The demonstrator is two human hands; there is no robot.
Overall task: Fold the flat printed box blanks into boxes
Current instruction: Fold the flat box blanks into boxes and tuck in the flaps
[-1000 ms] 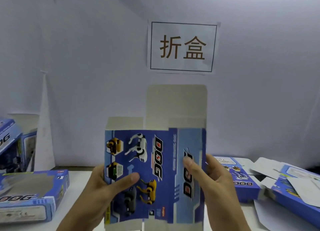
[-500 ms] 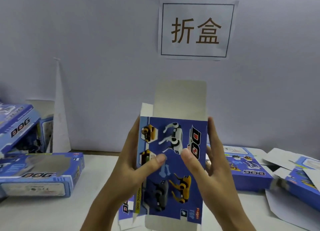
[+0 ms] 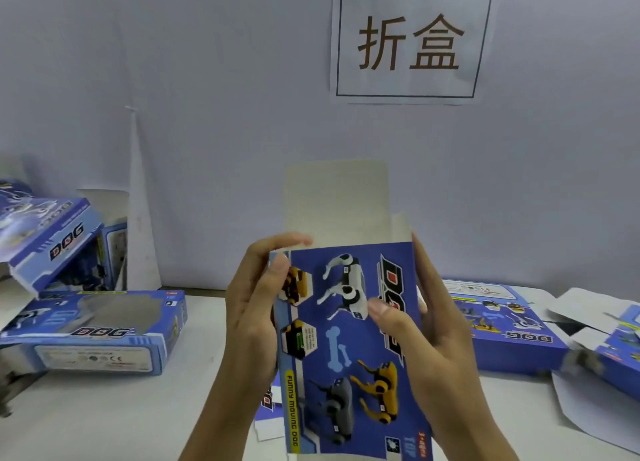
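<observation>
I hold a blue printed box blank (image 3: 346,343) upright in front of me, its dog pictures facing me and its plain grey top flaps (image 3: 336,204) standing open above. My left hand (image 3: 256,308) grips the blank's left edge near the top, thumb on the printed face and fingers curled over the upper left corner. Along the right edge my right hand (image 3: 426,339) holds it, thumb pressed on the front and fingers behind. The blank has been squeezed into a tube shape with a narrow side panel showing at the left.
Folded blue DOG boxes (image 3: 93,332) lie stacked at the left on the white table (image 3: 121,419). More flat blanks (image 3: 498,325) lie at the right, one (image 3: 620,343) partly out of frame. A sign with two characters (image 3: 410,41) hangs on the wall behind.
The blank has gone from flat and wide to narrower and squared up. My left hand moved up to its upper left corner and the right hand slid along the right edge.
</observation>
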